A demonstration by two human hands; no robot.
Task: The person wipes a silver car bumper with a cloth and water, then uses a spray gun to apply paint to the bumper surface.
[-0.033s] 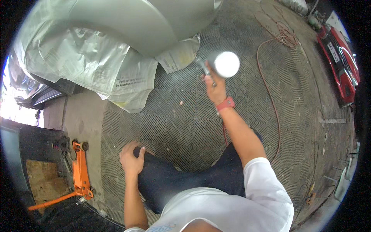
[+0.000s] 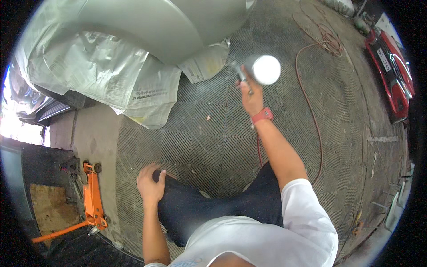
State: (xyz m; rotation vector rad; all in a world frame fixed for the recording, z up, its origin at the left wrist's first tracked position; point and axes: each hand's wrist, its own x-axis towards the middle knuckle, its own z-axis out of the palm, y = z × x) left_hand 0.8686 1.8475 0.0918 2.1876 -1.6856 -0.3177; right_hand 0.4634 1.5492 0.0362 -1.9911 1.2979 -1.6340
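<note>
My right hand (image 2: 252,99), with a red watch at the wrist, is closed around the grip of a spray gun (image 2: 241,75). The gun carries a cup with a round white top (image 2: 266,70), and motion blurs its front end. A red hose hangs below that hand. The gun is held apart from a smooth silver-grey car body panel (image 2: 147,22), whose lower edge is covered with newspaper sheets (image 2: 151,95). By my left knee, my left hand (image 2: 151,182) is empty, its fingers loosely bent and its thumb apart.
An orange floor jack (image 2: 92,196) stands at the left beside a brown board (image 2: 53,209). A red hose (image 2: 309,107) runs along the ribbed floor to a coil at the far right. Near the right edge sits a red car bumper with a plate (image 2: 391,75).
My right hand and the spray gun have shifted slightly right, and the cup a little away from me. My left hand stays by the knee.
</note>
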